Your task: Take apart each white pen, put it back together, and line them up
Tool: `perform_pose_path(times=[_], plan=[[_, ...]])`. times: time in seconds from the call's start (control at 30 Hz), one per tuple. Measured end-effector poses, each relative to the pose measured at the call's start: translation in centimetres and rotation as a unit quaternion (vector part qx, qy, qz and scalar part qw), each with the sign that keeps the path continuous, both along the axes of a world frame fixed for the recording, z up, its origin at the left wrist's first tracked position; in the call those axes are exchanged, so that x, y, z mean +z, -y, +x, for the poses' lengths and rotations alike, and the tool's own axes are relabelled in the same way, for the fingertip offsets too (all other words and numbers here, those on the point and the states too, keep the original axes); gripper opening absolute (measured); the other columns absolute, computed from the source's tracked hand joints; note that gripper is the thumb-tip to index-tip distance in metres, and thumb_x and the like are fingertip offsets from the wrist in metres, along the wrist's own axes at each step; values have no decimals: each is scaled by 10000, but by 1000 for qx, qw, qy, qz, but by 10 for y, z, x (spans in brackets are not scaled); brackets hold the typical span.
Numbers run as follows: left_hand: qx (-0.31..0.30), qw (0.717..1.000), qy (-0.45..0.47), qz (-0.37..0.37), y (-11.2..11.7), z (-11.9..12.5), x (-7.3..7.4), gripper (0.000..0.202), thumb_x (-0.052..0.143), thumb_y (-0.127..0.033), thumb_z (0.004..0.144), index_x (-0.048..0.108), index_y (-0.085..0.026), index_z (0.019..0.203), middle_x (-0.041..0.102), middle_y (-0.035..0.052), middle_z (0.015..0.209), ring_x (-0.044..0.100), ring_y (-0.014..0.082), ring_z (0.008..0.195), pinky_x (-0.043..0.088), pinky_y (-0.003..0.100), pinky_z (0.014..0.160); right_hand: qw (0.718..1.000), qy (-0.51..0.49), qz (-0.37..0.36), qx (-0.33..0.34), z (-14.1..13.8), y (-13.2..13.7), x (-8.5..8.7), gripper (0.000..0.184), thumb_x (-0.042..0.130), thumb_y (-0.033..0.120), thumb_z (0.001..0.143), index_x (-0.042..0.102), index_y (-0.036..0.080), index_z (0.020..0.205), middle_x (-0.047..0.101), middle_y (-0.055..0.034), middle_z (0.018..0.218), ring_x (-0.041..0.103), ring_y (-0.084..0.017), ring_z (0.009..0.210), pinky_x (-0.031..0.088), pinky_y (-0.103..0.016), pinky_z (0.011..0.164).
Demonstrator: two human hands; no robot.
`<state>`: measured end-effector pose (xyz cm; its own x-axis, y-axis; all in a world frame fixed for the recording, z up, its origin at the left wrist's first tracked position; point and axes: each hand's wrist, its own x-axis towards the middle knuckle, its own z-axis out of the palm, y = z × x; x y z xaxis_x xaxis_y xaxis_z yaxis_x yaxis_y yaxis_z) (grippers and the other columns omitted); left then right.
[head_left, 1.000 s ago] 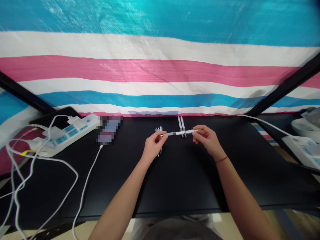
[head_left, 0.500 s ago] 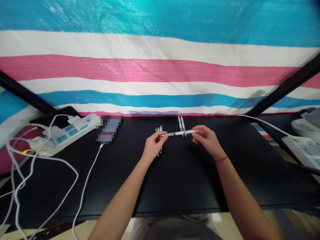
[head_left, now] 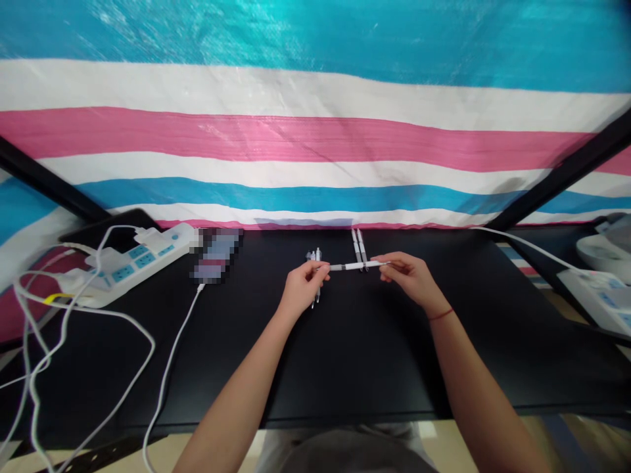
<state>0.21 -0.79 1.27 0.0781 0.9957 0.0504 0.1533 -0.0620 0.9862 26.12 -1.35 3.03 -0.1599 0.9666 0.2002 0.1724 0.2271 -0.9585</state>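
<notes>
Between my hands a slim white retractable pen (head_left: 352, 266) lies level above the black table top (head_left: 345, 368). My left hand (head_left: 303, 286) pinches its left end, and my right hand (head_left: 409, 276) holds its right tip between fingers and thumb. Under the held pen, a pair of white pens (head_left: 358, 248) lies side by side, pointing away from me. Another pen or pen parts (head_left: 315, 255) stand out beyond my left fingers, partly hidden by that hand. A red thread circles my right wrist (head_left: 440, 315).
A white power strip (head_left: 142, 261) with plugs and tangled white cables sits at the left, next to a blurred phone (head_left: 215, 255) on a charging cable. Behind the table hangs a striped tarpaulin (head_left: 296, 141). Another power strip (head_left: 596, 299) lies at the right.
My right hand has moved slightly down and toward the pen's tip, and the held pen now sits a little lower. My left hand has barely moved.
</notes>
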Motion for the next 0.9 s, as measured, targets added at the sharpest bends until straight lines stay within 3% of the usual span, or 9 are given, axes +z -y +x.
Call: perform_pose_path(times=[0.17, 0.27, 0.37, 0.47, 0.53, 0.63, 0.77, 0.9], plan=[[13, 1000, 7, 14, -2, 0, 0, 320, 627, -433, 793, 706, -183, 975, 698, 40, 756, 609, 140, 638, 482, 256, 627, 999, 12, -26, -19, -3, 2, 3, 297, 688, 398, 787, 679, 208, 1015, 696, -27, 736, 622, -160, 618, 522, -313, 612], [15, 999, -4, 34, -1, 0, 2, 297, 623, -400, 803, 710, -191, 995, 708, 44, 792, 634, 149, 694, 501, 265, 684, 998, 51, -26, -22, -6, 2, 6, 268, 606, 441, 845, 695, 189, 821, 697, -44, 702, 610, -151, 592, 511, -294, 594], [3, 999, 4, 32, -1, 0, 2, 327, 592, -410, 828, 701, -192, 1045, 721, 57, 842, 649, 156, 732, 514, 276, 725, 996, 82, -9, -30, -7, 0, 7, 389, 535, 452, 889, 662, 179, 642, 652, -42, 620, 584, -141, 573, 485, -277, 574], [5, 1000, 9, 29, -1, 0, 1, 357, 571, -427, 844, 685, -194, 1089, 729, 70, 888, 651, 159, 759, 519, 275, 729, 999, 19, -21, -39, -5, -1, 4, 249, 599, 429, 855, 684, 196, 880, 675, -30, 703, 579, -137, 581, 484, -278, 567], [13, 999, 7, 32, -1, 0, 1, 359, 571, -428, 846, 681, -194, 1096, 729, 74, 905, 646, 159, 765, 518, 272, 719, 998, -42, -35, -26, -3, -1, 2, 289, 661, 405, 815, 642, 214, 1031, 697, -32, 788, 595, -140, 608, 499, -288, 581], [20, 999, 8, 36, -1, 0, 0, 356, 572, -422, 846, 679, -189, 1093, 727, 77, 914, 641, 160, 764, 515, 270, 707, 997, -67, -44, -19, -2, -1, 0, 290, 683, 407, 796, 640, 200, 994, 711, -59, 843, 619, -155, 639, 512, -301, 586], [17, 999, 5, 35, -1, 0, 2, 344, 573, -404, 845, 678, -179, 1084, 726, 76, 908, 633, 154, 759, 511, 269, 716, 998, -4, -35, -51, -2, -2, 0, 295, 612, 454, 842, 661, 171, 772, 692, -60, 715, 602, -146, 589, 502, -289, 565], [18, 999, -3, 36, -1, 1, 2, 353, 559, -408, 851, 672, -175, 1091, 723, 76, 914, 627, 152, 751, 510, 272, 700, 997, -36, -48, -55, -1, -3, 0, 289, 698, 426, 775, 659, 185, 928, 693, -40, 741, 618, -150, 615, 494, -272, 550]])
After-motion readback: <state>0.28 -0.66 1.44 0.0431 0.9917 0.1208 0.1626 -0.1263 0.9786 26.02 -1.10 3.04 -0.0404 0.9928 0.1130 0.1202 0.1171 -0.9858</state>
